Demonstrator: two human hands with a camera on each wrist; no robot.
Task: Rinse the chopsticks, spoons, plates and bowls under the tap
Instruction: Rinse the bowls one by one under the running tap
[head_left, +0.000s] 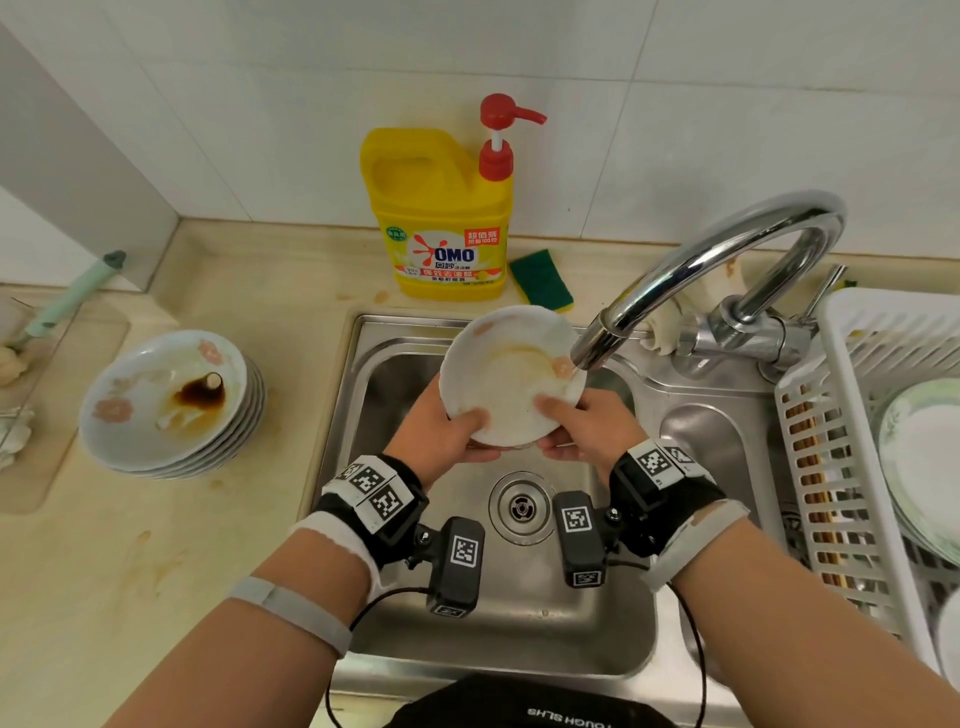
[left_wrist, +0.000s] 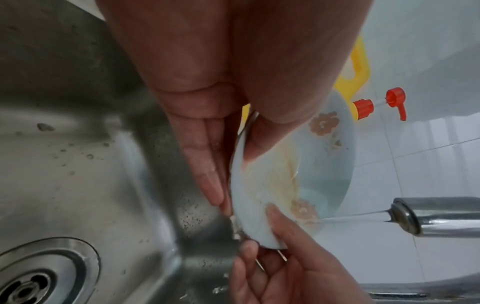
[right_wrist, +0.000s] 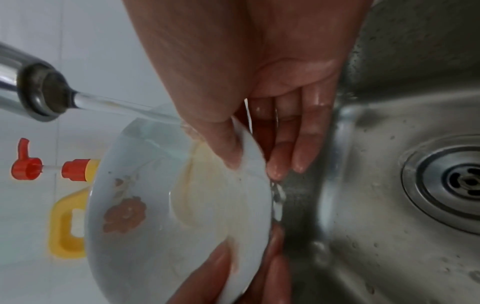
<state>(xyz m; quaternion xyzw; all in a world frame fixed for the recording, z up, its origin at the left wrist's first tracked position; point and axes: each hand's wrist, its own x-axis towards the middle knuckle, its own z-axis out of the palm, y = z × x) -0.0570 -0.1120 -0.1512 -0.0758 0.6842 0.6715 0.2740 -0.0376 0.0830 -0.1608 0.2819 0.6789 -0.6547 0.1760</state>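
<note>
A white plate with pink flowers (head_left: 511, 371) (left_wrist: 306, 164) (right_wrist: 166, 205) is held tilted over the steel sink (head_left: 415, 332), its face smeared with yellowish residue. My left hand (head_left: 447, 434) (left_wrist: 228, 144) pinches its near left rim, thumb on the face and fingers behind. My right hand (head_left: 584, 423) (right_wrist: 259, 144) pinches the near right rim the same way. A thin stream runs from the tap (head_left: 691, 283) (left_wrist: 428, 216) (right_wrist: 33, 88) onto the plate's right side.
A stack of dirty flowered plates (head_left: 166, 402) with dark sauce stands on the counter at left. A yellow detergent bottle (head_left: 441, 218) and a green sponge (head_left: 543, 280) stand behind the sink. A white drying rack (head_left: 841, 467) at right holds clean plates and chopsticks.
</note>
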